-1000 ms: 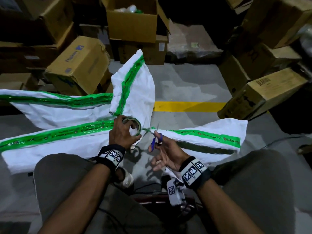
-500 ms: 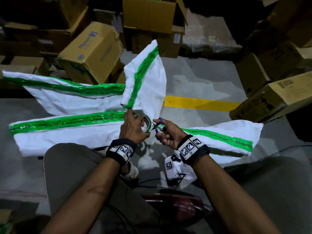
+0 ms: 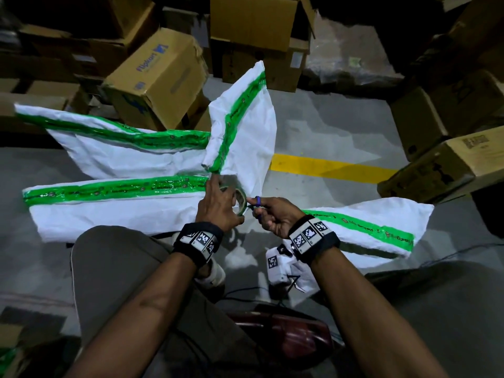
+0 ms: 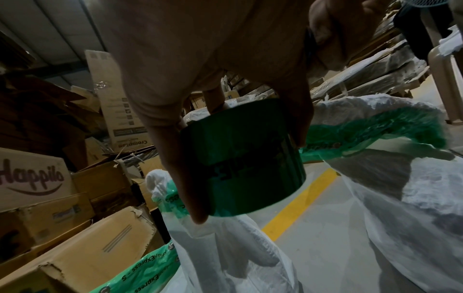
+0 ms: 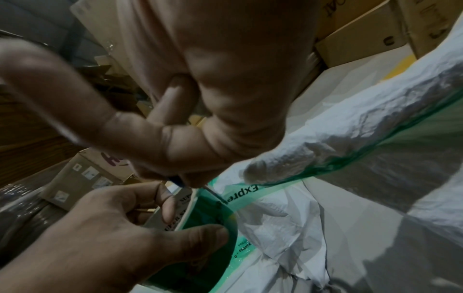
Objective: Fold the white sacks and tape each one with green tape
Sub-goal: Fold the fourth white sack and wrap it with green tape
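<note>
Over the white sacks [image 3: 131,216], hands hold tape roll [image 3: 241,200] and scissors [image 3: 257,205].

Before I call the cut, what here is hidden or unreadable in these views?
- Scissors blades: head view, hidden behind the right hand; right wrist shows only a blurred sliver.
- Whether the strip is severed: tape roll and left hand block it.
- Tape print on the right sack: too small, partly shadowed.
</note>
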`<state>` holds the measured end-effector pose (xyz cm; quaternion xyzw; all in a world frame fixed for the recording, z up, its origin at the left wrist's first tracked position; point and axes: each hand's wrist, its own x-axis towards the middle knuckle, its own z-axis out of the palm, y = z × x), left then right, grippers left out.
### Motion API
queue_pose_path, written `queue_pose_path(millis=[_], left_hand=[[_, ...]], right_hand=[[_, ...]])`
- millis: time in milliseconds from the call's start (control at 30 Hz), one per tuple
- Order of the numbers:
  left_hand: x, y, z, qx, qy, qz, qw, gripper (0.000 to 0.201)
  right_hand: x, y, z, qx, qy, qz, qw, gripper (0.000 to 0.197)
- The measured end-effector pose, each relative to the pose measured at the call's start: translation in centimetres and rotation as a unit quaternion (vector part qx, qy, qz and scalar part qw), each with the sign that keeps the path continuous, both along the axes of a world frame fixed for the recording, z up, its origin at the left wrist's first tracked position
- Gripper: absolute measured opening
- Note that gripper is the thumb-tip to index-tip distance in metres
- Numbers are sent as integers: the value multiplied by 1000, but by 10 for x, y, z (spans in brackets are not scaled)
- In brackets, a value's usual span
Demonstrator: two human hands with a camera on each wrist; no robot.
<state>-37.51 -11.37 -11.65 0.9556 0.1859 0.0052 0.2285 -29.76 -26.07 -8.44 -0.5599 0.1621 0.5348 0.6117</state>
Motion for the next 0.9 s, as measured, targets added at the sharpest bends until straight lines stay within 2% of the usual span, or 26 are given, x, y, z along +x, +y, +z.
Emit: queue_pose_path(millis=[233, 367, 467, 567, 733, 800, 833, 867, 900], left_hand=[[-2, 7, -2, -38, 31, 13, 999, 52], [-1, 10, -5, -43, 39, 20, 998, 52], [-1, 12, -7, -39, 57, 20, 997, 61], [-1, 15, -8, -50, 61, 37, 996, 54], [-3, 14, -7, -32, 66, 19, 997, 84], [-3, 16, -6, -32, 85, 12, 996, 71], [-3, 17, -6, -34, 97, 13, 995, 65], [-4, 19, -7, -37, 108, 16, 993, 61], [-4, 20, -7, -43, 116, 20, 992, 58]], right_hand=[[-19, -12, 0, 31, -1, 42, 999, 10], [-36, -15, 6, 34, 42, 100, 993, 33], [-46, -16, 10, 33, 42, 120, 991, 36], [-53, -14, 14, 18, 7, 102, 995, 37], [-45, -15, 16, -51, -38, 51, 997, 34], [-41, -16, 14, -85, -99, 42, 991, 30], [-39, -18, 11, -103, -165, 31, 980, 29], [-37, -19, 8, -124, -254, 20, 959, 33], [-34, -19, 3, -153, -358, 16, 921, 36]])
